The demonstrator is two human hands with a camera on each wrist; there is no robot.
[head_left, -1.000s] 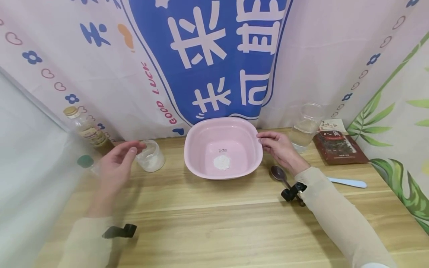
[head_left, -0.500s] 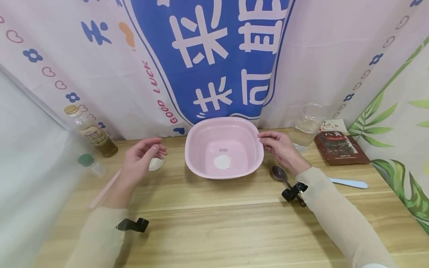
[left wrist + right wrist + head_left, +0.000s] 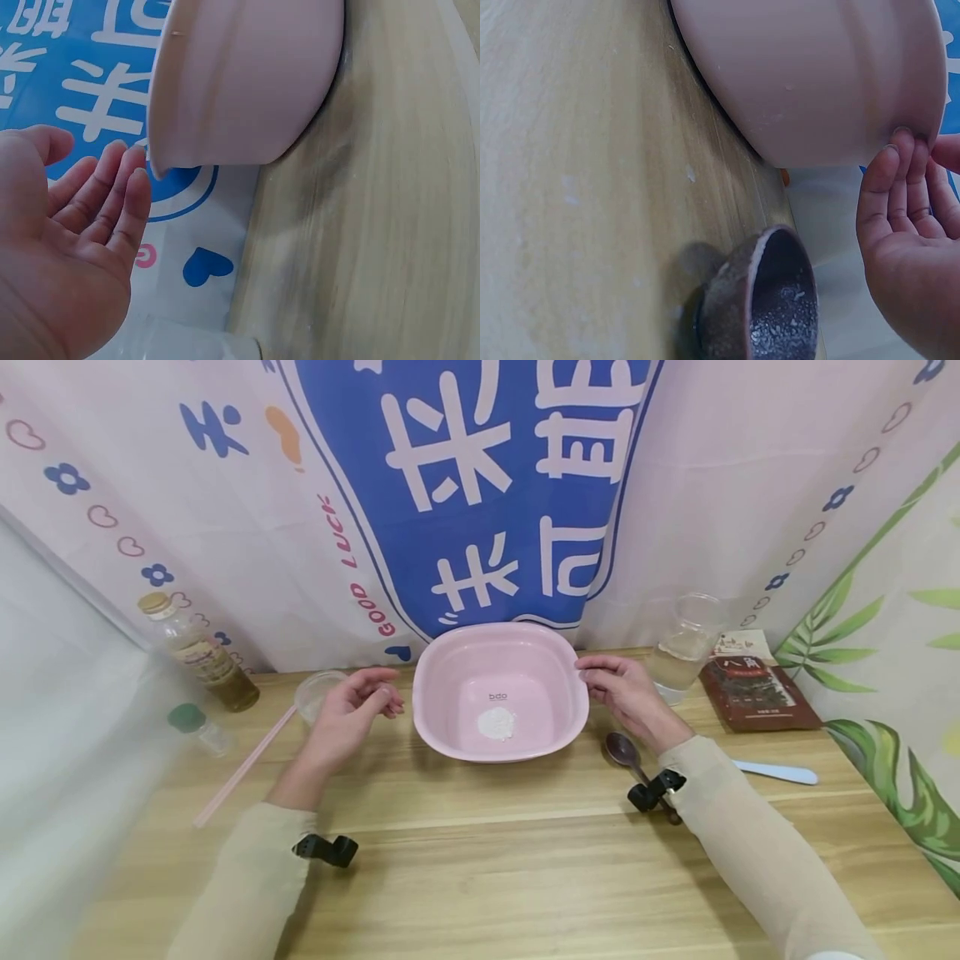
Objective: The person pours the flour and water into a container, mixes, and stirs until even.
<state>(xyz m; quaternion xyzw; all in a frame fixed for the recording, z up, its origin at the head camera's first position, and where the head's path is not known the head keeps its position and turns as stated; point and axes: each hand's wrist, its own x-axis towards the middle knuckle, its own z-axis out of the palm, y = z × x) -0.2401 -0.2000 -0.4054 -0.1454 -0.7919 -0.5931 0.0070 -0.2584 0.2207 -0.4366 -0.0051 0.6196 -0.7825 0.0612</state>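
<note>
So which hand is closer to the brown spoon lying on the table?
Right. The right hand pinches the pink basin's rim, with the brown spoon just below its wrist. The left hand is open on the basin's far side, beside the small clear cup.

The left hand (image 3: 352, 710) covers most of the small clear cup (image 3: 313, 691). The right sleeve (image 3: 738, 835) hides the dark spoon's (image 3: 621, 748) handle end. The brown packet's (image 3: 753, 691) print is too small to read.
</note>
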